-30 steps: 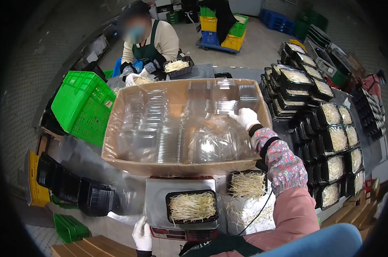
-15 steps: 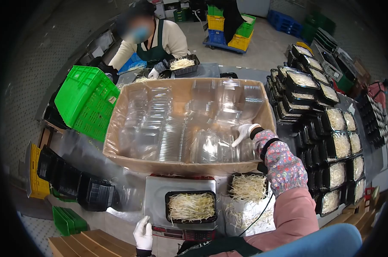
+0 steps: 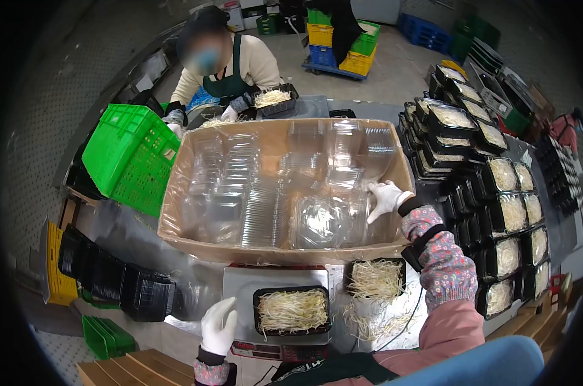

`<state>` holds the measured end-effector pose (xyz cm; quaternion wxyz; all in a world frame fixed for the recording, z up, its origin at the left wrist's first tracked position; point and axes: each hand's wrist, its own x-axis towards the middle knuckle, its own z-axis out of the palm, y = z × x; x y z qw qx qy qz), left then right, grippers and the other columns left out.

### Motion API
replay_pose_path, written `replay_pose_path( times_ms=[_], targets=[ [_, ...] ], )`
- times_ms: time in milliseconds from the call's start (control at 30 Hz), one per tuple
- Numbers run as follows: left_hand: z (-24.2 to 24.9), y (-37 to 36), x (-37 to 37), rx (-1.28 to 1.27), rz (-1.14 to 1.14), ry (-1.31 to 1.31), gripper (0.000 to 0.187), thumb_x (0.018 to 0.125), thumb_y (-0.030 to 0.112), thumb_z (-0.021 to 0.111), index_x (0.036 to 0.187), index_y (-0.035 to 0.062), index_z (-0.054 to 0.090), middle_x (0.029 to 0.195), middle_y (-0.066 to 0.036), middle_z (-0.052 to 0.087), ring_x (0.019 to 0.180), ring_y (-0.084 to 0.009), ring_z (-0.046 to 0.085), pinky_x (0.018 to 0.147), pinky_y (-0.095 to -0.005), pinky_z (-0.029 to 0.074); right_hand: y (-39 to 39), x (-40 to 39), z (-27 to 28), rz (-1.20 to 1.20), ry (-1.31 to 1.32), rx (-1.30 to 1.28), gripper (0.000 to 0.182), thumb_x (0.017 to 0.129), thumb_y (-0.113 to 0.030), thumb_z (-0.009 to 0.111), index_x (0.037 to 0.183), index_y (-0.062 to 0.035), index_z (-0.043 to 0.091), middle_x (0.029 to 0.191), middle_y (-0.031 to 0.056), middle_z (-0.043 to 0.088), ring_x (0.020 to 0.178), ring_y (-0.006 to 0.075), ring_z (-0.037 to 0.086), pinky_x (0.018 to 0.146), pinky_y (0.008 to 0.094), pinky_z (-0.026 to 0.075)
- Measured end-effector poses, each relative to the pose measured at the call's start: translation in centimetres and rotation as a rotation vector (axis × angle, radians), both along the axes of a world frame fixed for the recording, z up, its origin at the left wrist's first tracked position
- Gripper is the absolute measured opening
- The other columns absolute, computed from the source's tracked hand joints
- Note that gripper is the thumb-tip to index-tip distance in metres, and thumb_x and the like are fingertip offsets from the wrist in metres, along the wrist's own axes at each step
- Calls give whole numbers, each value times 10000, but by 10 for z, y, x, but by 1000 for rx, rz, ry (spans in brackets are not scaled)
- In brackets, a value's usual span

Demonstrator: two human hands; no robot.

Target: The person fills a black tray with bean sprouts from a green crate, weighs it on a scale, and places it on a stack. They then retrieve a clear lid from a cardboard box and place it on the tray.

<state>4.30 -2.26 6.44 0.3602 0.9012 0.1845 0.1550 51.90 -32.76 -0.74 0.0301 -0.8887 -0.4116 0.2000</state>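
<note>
On the grey metal surface (image 3: 121, 222), a bright green perforated plastic crate (image 3: 127, 154) stood tilted at the left edge. Nested black rectangular plastic trays (image 3: 147, 294) lay in a row at the near left corner. The white-gloved left hand (image 3: 219, 328) was positioned at the near left corner of the grey-topped weighing scale (image 3: 238, 283), by the middle of the near edge. Its fingers were apart, loosely curled, and held nothing. An uncovered black rectangular plastic tray (image 3: 259, 321) sat level on the scale, filled with pale bean sprouts (image 3: 291, 310).

Behind the scale, a large open brown cardboard carton (image 3: 272, 255) occupied the middle of the surface and contained stacks of clear plastic lids (image 3: 327, 222). The white-gloved right hand (image 3: 389, 198) was inside the carton's near right part, thumb and fingers spread at the end of a stack; contact could not be confirmed.

The step in hand appeared to be selection of a lid. The next move seemed to call for closing the right fingers on one lid and separating it cleanly.

Right of the scale, a second sprout-filled black tray (image 3: 404, 278) stood near the near edge. Stacked filled black trays (image 3: 507, 215) lined the right edge.
</note>
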Motion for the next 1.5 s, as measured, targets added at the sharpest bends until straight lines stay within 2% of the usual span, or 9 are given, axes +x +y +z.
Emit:
replay_pose_path(
  times_ms=[233,333,567,800,967,1100,1300,1433,1500],
  targets=[
    [25,-6,106,-7,-351,-116,350,843,58,661,1187,6,623,1143,-178,656,1064,-313,632,937,-366,490,-22,-14,30,22,101,189,687,632,-255,852,1221,-33,576,1148,201,626,1085,356,593,902,420,477],
    [16,-14,167,-97,-477,-43,416,892,131,625,1283,8,550,1266,-191,582,1181,-301,564,988,-350,453,-8,-13,32,138,145,159,402,676,-101,751,1062,-63,642,910,188,675,886,356,653,759,429,506],
    [-55,-13,295,-27,-512,442,707,861,324,639,1416,-30,382,1370,-253,481,1279,-337,482,1069,-369,387,48,13,4,141,172,-129,904,607,-208,869,1406,-82,465,1310,171,586,1201,316,562,991,360,455],
    [-117,-14,352,154,-441,621,955,745,370,714,1458,-62,248,1429,-297,386,1308,-386,437,1084,-383,385,50,24,-10,81,327,-58,934,546,-217,914,1360,-24,497,1150,148,675,1053,280,640,896,372,508],
    [-140,-13,372,258,-437,687,1170,616,466,827,1451,-90,225,1472,-300,320,1331,-378,417,1087,-371,387,29,16,5,90,239,-36,803,564,-277,895,1242,20,584,1063,203,684,1017,327,655,874,382,511],
    [-148,2,398,72,-523,867,1348,527,559,853,1482,-73,143,1474,-311,326,1354,-368,397,1091,-377,391,18,6,15,105,186,-16,765,588,-273,867,1252,-10,591,1055,194,685,1005,330,654,881,387,505],
    [-123,0,400,62,-501,937,1278,537,610,837,1467,-57,269,1408,-265,459,1295,-355,478,1066,-402,407,0,-15,37,25,284,50,707,626,-226,836,1260,-32,591,1049,168,692,1002,316,656,869,373,509],
    [-174,32,418,-2,-559,885,1177,557,612,828,1431,-33,376,1407,-249,470,1299,-333,475,1049,-405,413,-9,-23,38,42,251,120,676,642,-222,825,1248,-28,595,1044,172,690,990,321,654,863,376,509],
    [-129,12,408,-82,-436,894,1152,585,586,826,1445,-21,359,1406,-256,465,1298,-328,475,1057,-392,405,-13,-26,33,64,218,196,554,677,-173,778,1196,-56,623,953,99,683,890,261,651,809,347,509]
  ],
)
